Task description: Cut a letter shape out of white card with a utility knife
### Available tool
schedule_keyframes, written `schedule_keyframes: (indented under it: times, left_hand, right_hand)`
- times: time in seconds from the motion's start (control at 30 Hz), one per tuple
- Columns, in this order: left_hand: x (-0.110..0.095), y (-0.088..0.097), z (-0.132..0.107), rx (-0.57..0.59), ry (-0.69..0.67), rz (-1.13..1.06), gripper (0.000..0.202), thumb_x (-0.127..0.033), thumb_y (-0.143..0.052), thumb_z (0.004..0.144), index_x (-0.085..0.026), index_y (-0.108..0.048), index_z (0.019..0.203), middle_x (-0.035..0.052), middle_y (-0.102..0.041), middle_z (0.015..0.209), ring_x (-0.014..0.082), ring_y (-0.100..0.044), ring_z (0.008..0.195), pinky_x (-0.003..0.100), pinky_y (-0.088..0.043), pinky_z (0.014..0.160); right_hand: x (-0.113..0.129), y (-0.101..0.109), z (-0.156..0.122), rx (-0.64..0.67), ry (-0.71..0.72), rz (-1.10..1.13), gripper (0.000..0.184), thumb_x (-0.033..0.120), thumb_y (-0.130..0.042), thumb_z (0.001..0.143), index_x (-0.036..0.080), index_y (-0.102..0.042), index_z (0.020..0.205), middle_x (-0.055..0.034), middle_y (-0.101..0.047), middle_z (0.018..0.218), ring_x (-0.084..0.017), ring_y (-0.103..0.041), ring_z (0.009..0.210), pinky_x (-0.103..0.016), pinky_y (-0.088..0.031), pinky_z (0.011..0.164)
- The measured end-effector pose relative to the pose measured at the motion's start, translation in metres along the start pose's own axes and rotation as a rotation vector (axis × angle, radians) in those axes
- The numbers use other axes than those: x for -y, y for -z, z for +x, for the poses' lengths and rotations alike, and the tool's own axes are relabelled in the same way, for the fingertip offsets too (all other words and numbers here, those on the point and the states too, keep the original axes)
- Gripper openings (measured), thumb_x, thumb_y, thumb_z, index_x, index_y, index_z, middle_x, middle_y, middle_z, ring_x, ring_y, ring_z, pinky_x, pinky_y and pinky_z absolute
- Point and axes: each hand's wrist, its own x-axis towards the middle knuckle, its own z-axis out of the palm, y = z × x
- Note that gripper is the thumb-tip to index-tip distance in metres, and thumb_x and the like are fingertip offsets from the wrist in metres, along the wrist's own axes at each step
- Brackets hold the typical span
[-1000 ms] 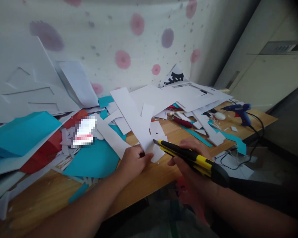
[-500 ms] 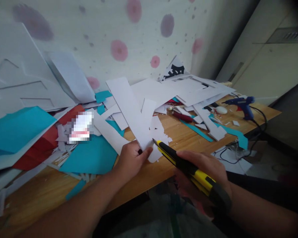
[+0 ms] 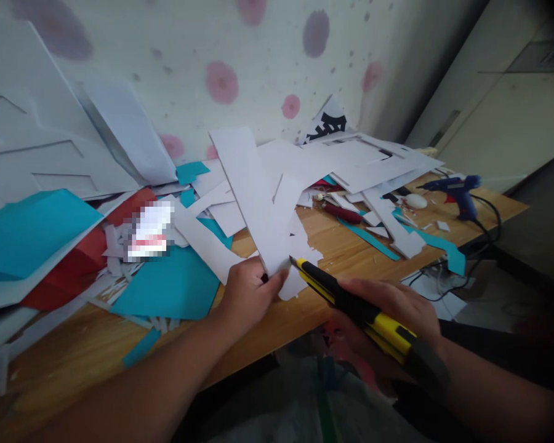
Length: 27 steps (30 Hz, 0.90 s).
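Observation:
My left hand (image 3: 247, 294) pinches the near end of a long white paper strip (image 3: 253, 191) that rises away from me over the wooden table (image 3: 341, 246). My right hand (image 3: 392, 314) is wrapped round a yellow and black utility knife (image 3: 351, 301). The knife's tip sits right at the strip's lower right edge, beside my left thumb. Smaller white paper pieces hang just below the pinch.
Heaps of white, teal and red paper scraps (image 3: 166, 289) cover the table's left and back. A blue glue gun (image 3: 457, 192) with a black cord, a white egg-shaped object (image 3: 417, 200) and a dark red pen (image 3: 344, 213) lie at the right. A spotted wall stands behind.
My left hand has lifted the paper strip a little higher and more upright. My right hand has kept the knife's tip against the strip's edge while shifting slightly to the right.

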Motion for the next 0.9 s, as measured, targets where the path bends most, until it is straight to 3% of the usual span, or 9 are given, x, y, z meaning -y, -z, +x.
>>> schedule_keyframes:
  times: [0.47,0.67,0.77,0.9]
  left_hand:
    - [0.0,-0.002,-0.001,0.039,0.022,-0.004,0.026,-0.038,-0.06,0.077,-0.018,-0.061,0.06,0.0,-0.062,0.061,0.0162,-0.056,0.06,0.025,-0.037,0.055]
    - [0.001,-0.003,0.0,0.072,0.088,-0.109,0.021,-0.038,-0.061,0.076,-0.018,-0.069,0.073,0.0027,-0.069,0.076,0.0203,-0.061,0.071,0.027,-0.041,0.06]
    - [-0.001,-0.002,-0.001,0.093,0.11,-0.157,0.024,-0.038,-0.06,0.076,-0.017,-0.071,0.081,0.005,-0.071,0.084,0.0219,-0.062,0.077,0.028,-0.044,0.064]
    - [-0.004,0.002,-0.003,0.173,0.146,-0.15,0.028,-0.039,-0.058,0.078,-0.014,-0.07,0.081,0.0062,-0.07,0.083,0.0214,-0.061,0.076,0.029,-0.045,0.064]
  right_hand:
    - [0.003,0.007,-0.003,-0.017,0.066,-0.066,0.055,0.017,-0.067,0.068,0.021,-0.054,0.121,-0.0028,-0.072,0.081,-0.017,-0.067,0.06,-0.025,-0.057,0.053]
    - [0.002,0.009,-0.006,0.009,0.093,-0.065,0.059,0.015,-0.064,0.07,0.02,-0.051,0.128,-0.004,-0.072,0.082,-0.018,-0.067,0.06,-0.027,-0.056,0.049]
    - [0.003,0.006,-0.008,-0.006,0.086,-0.089,0.05,0.019,-0.063,0.073,0.021,-0.054,0.122,-0.0046,-0.071,0.081,-0.018,-0.067,0.06,-0.026,-0.056,0.051]
    - [0.005,-0.002,-0.011,-0.065,-0.052,-0.185,0.028,0.031,-0.053,0.083,0.027,-0.054,0.111,-0.0026,-0.07,0.079,-0.02,-0.067,0.062,-0.03,-0.057,0.061]
